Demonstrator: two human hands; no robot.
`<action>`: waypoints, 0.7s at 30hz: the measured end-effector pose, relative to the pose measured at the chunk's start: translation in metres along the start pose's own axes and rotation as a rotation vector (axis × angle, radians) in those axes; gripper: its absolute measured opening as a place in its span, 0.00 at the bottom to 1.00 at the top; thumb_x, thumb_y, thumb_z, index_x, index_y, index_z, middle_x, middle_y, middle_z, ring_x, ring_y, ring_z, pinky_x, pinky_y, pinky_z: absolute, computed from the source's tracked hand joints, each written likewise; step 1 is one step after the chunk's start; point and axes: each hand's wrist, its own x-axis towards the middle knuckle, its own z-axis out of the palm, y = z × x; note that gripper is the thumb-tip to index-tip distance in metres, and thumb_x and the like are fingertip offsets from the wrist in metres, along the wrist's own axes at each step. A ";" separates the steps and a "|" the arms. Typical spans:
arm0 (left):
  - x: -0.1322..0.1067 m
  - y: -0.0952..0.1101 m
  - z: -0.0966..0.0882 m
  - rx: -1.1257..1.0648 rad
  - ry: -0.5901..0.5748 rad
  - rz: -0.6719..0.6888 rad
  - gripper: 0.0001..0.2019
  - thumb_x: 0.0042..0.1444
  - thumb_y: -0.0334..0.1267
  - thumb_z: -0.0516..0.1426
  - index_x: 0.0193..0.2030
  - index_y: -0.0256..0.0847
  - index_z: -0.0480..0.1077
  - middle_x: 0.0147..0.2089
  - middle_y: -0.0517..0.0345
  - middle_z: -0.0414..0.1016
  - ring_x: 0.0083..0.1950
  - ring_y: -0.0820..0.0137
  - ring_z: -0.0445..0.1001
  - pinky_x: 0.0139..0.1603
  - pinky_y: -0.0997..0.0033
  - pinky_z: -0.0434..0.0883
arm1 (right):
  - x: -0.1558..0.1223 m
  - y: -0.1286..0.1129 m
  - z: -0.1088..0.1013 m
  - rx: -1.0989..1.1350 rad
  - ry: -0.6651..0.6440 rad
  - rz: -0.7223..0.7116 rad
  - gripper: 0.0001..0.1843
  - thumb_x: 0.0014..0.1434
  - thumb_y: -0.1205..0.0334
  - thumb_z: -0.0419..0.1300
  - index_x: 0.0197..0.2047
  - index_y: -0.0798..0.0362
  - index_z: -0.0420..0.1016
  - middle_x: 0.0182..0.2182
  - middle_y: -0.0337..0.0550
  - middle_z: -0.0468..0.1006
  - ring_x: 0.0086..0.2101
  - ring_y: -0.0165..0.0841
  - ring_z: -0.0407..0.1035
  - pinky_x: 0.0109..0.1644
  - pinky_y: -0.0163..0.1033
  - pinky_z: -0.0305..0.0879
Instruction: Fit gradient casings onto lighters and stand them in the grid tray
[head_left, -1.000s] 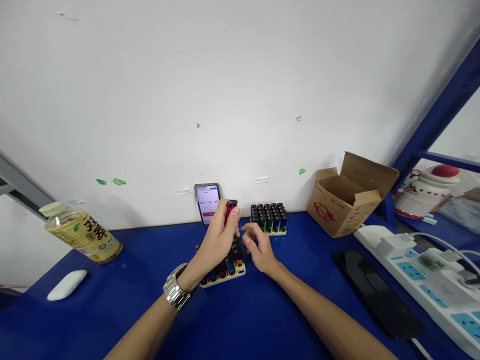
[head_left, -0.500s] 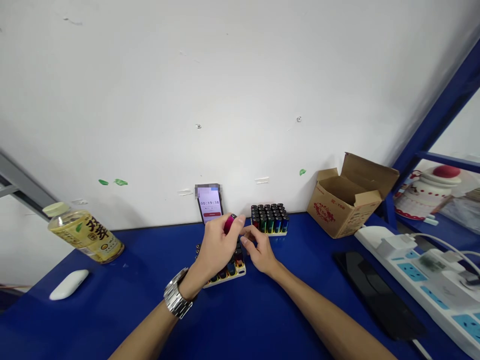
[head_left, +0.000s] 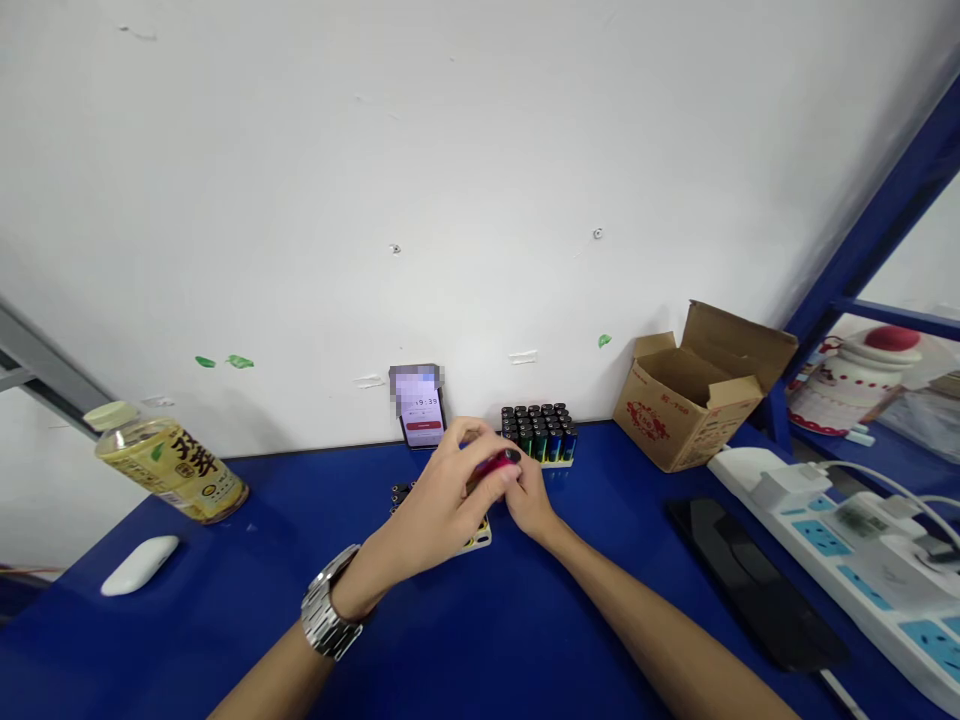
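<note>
My left hand (head_left: 454,495), with a metal watch on its wrist, is closed on a magenta battery (head_left: 496,464) with a black end. The battery lies tilted between thumb and fingers. Right against it is my right hand (head_left: 531,500), its fingers mostly hidden behind the left hand and the battery, so their grip cannot be told. Below the left hand stands a pale holder (head_left: 480,538) of upright batteries, largely covered by that hand. A second holder (head_left: 559,463), filled with rows of black-topped batteries (head_left: 540,440), stands behind my right hand near the wall.
A phone showing a timer (head_left: 421,408) leans on the wall. To the left are a drink bottle (head_left: 176,465) and a white earbud case (head_left: 140,566). On the right are an open cardboard box (head_left: 667,410), a black phone (head_left: 754,580) and a power strip (head_left: 825,540) with chargers.
My left hand has moved right with the magenta battery, which has turned from steep to more level. The two hands now meet, and the left covers the right hand's fingers.
</note>
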 end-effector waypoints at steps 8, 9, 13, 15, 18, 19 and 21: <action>-0.010 -0.007 0.003 0.250 -0.145 -0.039 0.04 0.58 0.37 0.56 0.39 0.44 0.70 0.38 0.59 0.73 0.46 0.64 0.66 0.47 0.60 0.58 | 0.003 0.000 -0.001 0.078 0.041 0.099 0.13 0.61 0.53 0.50 0.32 0.52 0.66 0.20 0.35 0.67 0.21 0.29 0.61 0.25 0.34 0.57; -0.011 -0.010 0.005 0.280 -0.152 -0.041 0.03 0.58 0.37 0.56 0.38 0.44 0.71 0.39 0.59 0.73 0.47 0.64 0.66 0.47 0.60 0.58 | 0.003 0.001 -0.001 0.076 0.037 0.102 0.13 0.61 0.54 0.50 0.32 0.52 0.66 0.20 0.34 0.67 0.21 0.29 0.61 0.25 0.34 0.57; -0.016 -0.026 0.016 0.408 -0.107 0.036 0.06 0.58 0.40 0.57 0.38 0.46 0.75 0.49 0.54 0.72 0.52 0.59 0.64 0.47 0.57 0.56 | 0.002 0.005 -0.001 0.067 0.019 0.103 0.12 0.62 0.55 0.50 0.32 0.52 0.67 0.20 0.34 0.67 0.20 0.28 0.61 0.25 0.34 0.58; -0.019 -0.032 0.020 0.500 -0.061 0.064 0.07 0.58 0.40 0.57 0.38 0.45 0.76 0.52 0.52 0.70 0.54 0.57 0.62 0.47 0.55 0.55 | 0.002 0.006 0.000 0.069 0.018 0.111 0.12 0.62 0.55 0.50 0.33 0.52 0.67 0.20 0.34 0.67 0.19 0.28 0.61 0.25 0.34 0.58; -0.022 -0.035 0.021 0.607 -0.030 0.076 0.07 0.59 0.38 0.56 0.36 0.42 0.76 0.52 0.49 0.71 0.54 0.56 0.63 0.47 0.52 0.53 | 0.002 0.005 0.000 0.081 0.014 0.131 0.12 0.61 0.55 0.50 0.33 0.53 0.67 0.20 0.34 0.68 0.17 0.26 0.60 0.22 0.33 0.57; -0.022 -0.034 0.021 0.630 -0.028 0.081 0.07 0.59 0.37 0.56 0.35 0.42 0.76 0.51 0.49 0.71 0.54 0.57 0.63 0.47 0.51 0.53 | 0.003 0.005 0.000 0.085 0.010 0.136 0.12 0.61 0.55 0.50 0.33 0.53 0.67 0.20 0.34 0.68 0.16 0.26 0.59 0.21 0.33 0.56; -0.023 -0.033 0.021 0.671 -0.022 0.094 0.06 0.58 0.36 0.56 0.35 0.42 0.75 0.51 0.50 0.72 0.53 0.58 0.64 0.47 0.51 0.52 | 0.002 0.005 -0.001 0.089 0.004 0.142 0.11 0.61 0.55 0.50 0.32 0.53 0.67 0.20 0.34 0.68 0.16 0.26 0.59 0.21 0.33 0.56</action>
